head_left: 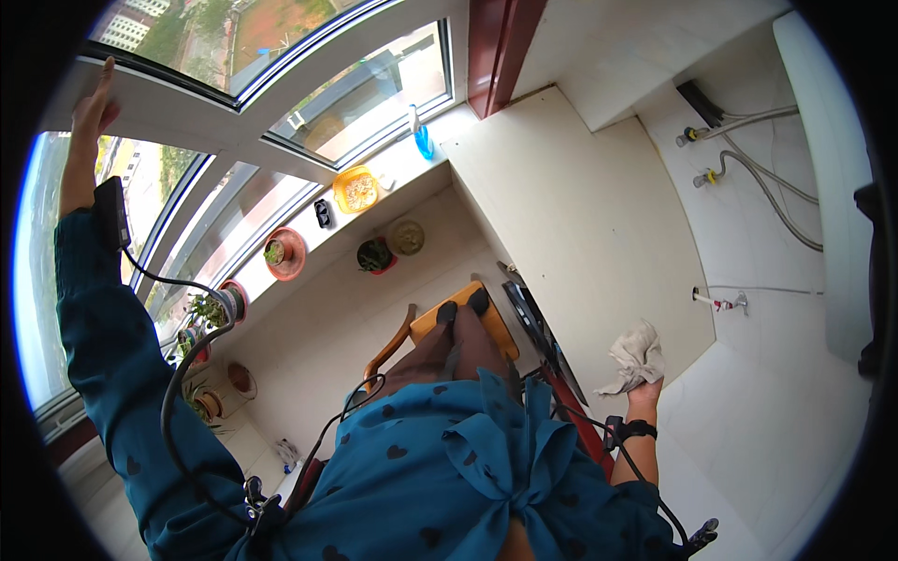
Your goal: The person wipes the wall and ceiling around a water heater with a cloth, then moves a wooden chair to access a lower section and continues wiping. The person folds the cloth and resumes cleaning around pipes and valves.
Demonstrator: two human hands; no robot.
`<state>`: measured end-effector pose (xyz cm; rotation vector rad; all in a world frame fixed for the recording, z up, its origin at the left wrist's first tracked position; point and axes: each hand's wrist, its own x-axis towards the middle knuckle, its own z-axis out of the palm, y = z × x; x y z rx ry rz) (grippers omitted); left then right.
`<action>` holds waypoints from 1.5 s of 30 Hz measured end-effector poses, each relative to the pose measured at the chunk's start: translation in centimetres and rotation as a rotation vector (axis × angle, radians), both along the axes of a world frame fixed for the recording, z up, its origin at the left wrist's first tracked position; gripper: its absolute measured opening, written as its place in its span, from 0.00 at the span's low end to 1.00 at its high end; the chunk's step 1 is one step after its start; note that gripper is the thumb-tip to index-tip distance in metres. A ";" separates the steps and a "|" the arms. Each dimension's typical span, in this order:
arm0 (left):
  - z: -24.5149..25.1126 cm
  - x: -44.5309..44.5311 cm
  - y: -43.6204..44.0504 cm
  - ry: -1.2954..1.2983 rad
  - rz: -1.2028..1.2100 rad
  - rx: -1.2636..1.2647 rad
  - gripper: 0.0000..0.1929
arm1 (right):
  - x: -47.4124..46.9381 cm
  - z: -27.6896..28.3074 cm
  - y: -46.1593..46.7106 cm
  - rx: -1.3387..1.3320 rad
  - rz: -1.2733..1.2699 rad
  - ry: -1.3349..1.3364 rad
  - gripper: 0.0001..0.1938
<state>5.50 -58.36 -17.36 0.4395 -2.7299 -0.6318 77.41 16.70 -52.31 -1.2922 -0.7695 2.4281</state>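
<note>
At the upper left, my left hand point(96, 109) is raised against the light window frame point(161, 95), with one finger extended along it and nothing seen in its grasp. Glass panes point(203, 49) lie above and below that frame. My right hand point(647, 390) is low on the right, closed around a crumpled pale cloth point(635, 356) that hides most of the fingers. The cloth is over the edge of a pale flat panel point(589, 210). My feet are on a wooden chair or stool point(499, 336).
The windowsill point(319, 242) bears a blue spray bottle point(423, 142), a yellow basket point(356, 189), a small black object point(322, 213) and potted plants point(283, 253). More pots point(377, 255) stand on the floor. Hoses point(758, 172) and a tap point(733, 303) are at right. Black cables hang by my arms.
</note>
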 end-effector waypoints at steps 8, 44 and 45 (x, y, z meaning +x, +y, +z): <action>-0.9 -2.6 -1.4 0.054 -0.106 -0.100 0.36 | 2.0 -0.5 -1.0 -0.054 -0.050 0.047 0.23; -22.5 14.6 32.9 -0.589 -1.055 0.518 0.11 | -3.0 9.4 0.4 -0.091 0.088 0.819 0.21; -23.5 18.6 38.3 -0.528 -1.343 0.249 0.10 | -3.8 10.1 0.9 -0.048 0.025 0.718 0.21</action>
